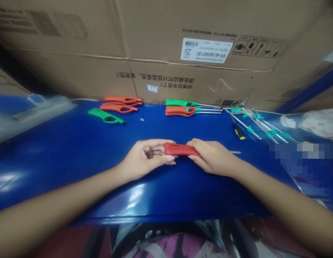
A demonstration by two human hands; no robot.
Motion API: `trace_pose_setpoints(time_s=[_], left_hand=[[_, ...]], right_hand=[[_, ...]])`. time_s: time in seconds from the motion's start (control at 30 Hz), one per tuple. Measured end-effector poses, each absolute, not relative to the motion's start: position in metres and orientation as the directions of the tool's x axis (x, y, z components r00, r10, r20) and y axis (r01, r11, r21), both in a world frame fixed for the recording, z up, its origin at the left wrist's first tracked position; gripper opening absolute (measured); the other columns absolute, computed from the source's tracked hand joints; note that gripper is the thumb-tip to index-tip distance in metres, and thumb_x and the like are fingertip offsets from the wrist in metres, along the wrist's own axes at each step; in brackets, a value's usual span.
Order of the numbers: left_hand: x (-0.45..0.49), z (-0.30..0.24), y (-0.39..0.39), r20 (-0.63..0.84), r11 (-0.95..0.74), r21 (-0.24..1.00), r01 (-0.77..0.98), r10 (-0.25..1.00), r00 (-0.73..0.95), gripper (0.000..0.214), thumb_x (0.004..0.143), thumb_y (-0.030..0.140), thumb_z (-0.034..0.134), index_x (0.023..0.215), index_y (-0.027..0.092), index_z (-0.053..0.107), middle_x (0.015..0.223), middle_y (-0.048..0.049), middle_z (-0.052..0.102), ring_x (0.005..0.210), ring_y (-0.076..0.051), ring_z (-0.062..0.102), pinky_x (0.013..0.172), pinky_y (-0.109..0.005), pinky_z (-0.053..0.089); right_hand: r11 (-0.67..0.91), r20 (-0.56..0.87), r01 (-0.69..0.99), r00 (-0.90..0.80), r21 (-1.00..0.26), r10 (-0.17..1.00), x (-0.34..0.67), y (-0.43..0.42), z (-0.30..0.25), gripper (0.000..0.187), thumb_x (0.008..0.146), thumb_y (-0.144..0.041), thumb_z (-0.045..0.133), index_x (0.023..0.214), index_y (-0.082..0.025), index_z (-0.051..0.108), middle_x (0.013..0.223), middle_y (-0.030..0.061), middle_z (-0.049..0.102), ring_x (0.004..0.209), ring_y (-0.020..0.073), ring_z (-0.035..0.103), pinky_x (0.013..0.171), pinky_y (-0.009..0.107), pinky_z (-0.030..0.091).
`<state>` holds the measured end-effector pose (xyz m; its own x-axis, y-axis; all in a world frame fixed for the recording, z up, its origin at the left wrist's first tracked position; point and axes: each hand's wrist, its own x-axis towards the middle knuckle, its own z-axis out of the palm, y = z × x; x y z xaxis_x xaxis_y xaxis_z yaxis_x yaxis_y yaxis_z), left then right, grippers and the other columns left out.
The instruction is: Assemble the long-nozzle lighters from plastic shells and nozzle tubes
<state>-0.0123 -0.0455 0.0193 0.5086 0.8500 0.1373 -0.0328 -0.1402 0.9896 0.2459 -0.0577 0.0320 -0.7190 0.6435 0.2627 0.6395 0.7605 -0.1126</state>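
A red long-reach lighter [179,149] lies level between my two hands, just above the blue table. My left hand [153,154] closes on its rounded end, thumb in front and fingers behind. Around the other end wraps my right hand [209,154], hiding the trigger part, and a metal tube [235,152] sticks out beyond it to the right. Beyond my hands lie a green lighter [182,103] and orange lighters [179,111] with metal tubes. Farther left are orange handles [119,107] and a green handle [106,116] without tubes.
A large cardboard box [155,46] stands along the back of the blue table [75,154]. Metal tubes with teal parts [263,123] and a black-yellow screwdriver [238,131] lie at right. Blurred clear plastic [34,114] is at left, and a white crumpled bag [321,123] at far right.
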Motion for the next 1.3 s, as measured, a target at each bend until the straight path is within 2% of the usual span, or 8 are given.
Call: trace_pose_setpoints(time_s=[0.07,0.13,0.43,0.6,0.8,0.9,1.07,1.3], left_hand=[[-0.012,0.018,-0.045,0.248,-0.271,0.962,-0.016,0.853,0.459,0.012,0.088,0.025,0.072,0.083,0.015,0.077,0.089,-0.0085,0.08,0.088,-0.022,0.077,0.085,-0.034,0.065],[-0.01,0.019,-0.046,0.319,-0.358,0.934,-0.003,0.828,0.461,0.028,0.092,0.025,0.067,0.067,0.016,0.075,0.088,-0.0087,0.079,0.092,-0.022,0.076,0.087,-0.034,0.064],[-0.015,0.018,-0.036,0.363,-0.521,0.829,0.204,0.779,0.512,0.033,0.091,0.034,0.069,0.12,0.019,0.073,0.119,-0.0119,0.074,0.099,-0.022,0.074,0.091,-0.034,0.062],[-0.021,0.006,-0.026,0.41,-0.705,0.609,0.364,0.672,0.616,0.039,0.088,0.033,0.072,0.125,0.02,0.069,0.116,-0.0097,0.073,0.107,-0.022,0.07,0.097,-0.035,0.057],[-0.025,0.006,-0.021,0.389,-0.712,0.575,0.404,0.672,0.631,0.034,0.091,0.031,0.069,0.124,0.021,0.069,0.116,-0.0094,0.073,0.108,-0.023,0.068,0.097,-0.038,0.056],[-0.026,0.006,-0.019,0.383,-0.715,0.561,0.418,0.672,0.634,0.034,0.092,0.031,0.067,0.125,0.021,0.069,0.117,-0.0095,0.073,0.11,-0.024,0.067,0.098,-0.04,0.054],[-0.025,0.005,-0.019,0.367,-0.696,0.573,0.433,0.69,0.624,0.034,0.092,0.03,0.066,0.124,0.019,0.068,0.118,-0.0094,0.069,0.112,-0.024,0.064,0.1,-0.042,0.052],[-0.025,0.007,-0.021,0.319,-0.641,0.627,0.442,0.729,0.606,0.034,0.091,0.033,0.07,0.122,0.019,0.07,0.108,-0.0076,0.068,0.1,-0.021,0.067,0.093,-0.037,0.054]], right_hand=[[0.812,0.249,0.571,-0.775,-0.118,0.581,0.235,-0.068,0.033,0.041,0.106,-0.044,0.032,0.11,-0.014,0.06,0.094,0.0108,0.072,0.076,0.0213,0.068,0.063,0.031,0.045],[0.848,0.217,0.517,-0.82,-0.116,0.53,0.224,-0.078,0.034,0.045,0.106,-0.048,0.031,0.106,-0.015,0.062,0.091,0.0096,0.072,0.074,0.0204,0.067,0.06,0.03,0.042],[0.728,0.223,0.667,-0.695,-0.155,0.684,0.24,-0.058,0.032,0.033,0.102,-0.046,0.046,0.109,-0.018,0.06,0.096,0.0076,0.07,0.083,0.0204,0.066,0.066,0.03,0.043],[0.615,0.136,0.756,-0.6,-0.225,0.788,0.246,-0.05,0.031,0.033,0.101,-0.048,0.048,0.112,-0.019,0.058,0.105,0.008,0.064,0.079,0.019,0.062,0.066,0.031,0.047],[0.606,0.196,0.755,-0.574,-0.25,0.795,0.251,-0.042,0.029,0.027,0.102,-0.041,0.047,0.115,-0.02,0.06,0.112,0.0113,0.062,0.101,0.0257,0.061,0.089,0.042,0.051],[0.417,0.256,0.903,-0.381,-0.102,0.888,0.271,-0.031,0.033,0.029,0.101,-0.038,0.045,0.115,-0.017,0.061,0.113,0.0169,0.062,0.104,0.0325,0.061,0.09,0.05,0.051],[-0.263,0.096,0.956,0.252,0.13,0.963,0.323,-0.012,0.048,0.049,0.095,-0.04,0.051,0.128,-0.004,0.053,0.125,0.0347,0.055,0.113,0.0489,0.06,0.082,0.057,0.052],[-0.384,-0.17,0.902,0.417,0.195,0.893,0.348,-0.003,0.063,0.043,0.092,-0.04,0.047,0.119,-0.009,0.063,0.113,0.0257,0.069,0.105,0.0407,0.068,0.079,0.047,0.053]])
